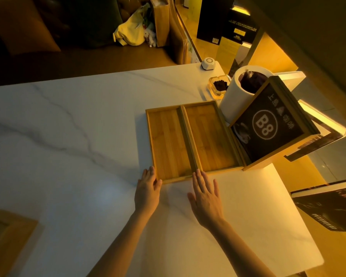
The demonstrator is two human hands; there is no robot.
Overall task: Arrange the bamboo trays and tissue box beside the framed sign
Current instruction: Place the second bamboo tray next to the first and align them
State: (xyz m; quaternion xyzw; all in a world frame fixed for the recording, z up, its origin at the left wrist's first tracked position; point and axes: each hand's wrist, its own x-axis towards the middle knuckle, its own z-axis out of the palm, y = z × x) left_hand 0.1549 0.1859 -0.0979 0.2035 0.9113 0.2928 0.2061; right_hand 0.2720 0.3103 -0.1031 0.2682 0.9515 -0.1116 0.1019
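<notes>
Two empty bamboo trays lie side by side on the marble table (68,120), the left tray (168,142) touching the right tray (210,136). The right tray sits against the wooden framed sign (268,124), black with "B8" on it. My left hand (147,189) rests flat at the near left corner of the left tray, fingertips touching its rim. My right hand (205,193) lies flat with fingers apart, its fingertips at the near edge where the two trays meet. A wooden box-like object (6,236), possibly the tissue box, shows at the lower left corner.
Behind the sign stand a white cylindrical bin (236,96) with a dark liner, a glass ashtray (218,86) and a white call button (208,63). A black book (328,204) lies at the right. The table's right edge runs close beside the sign. Bags sit on the floor beyond.
</notes>
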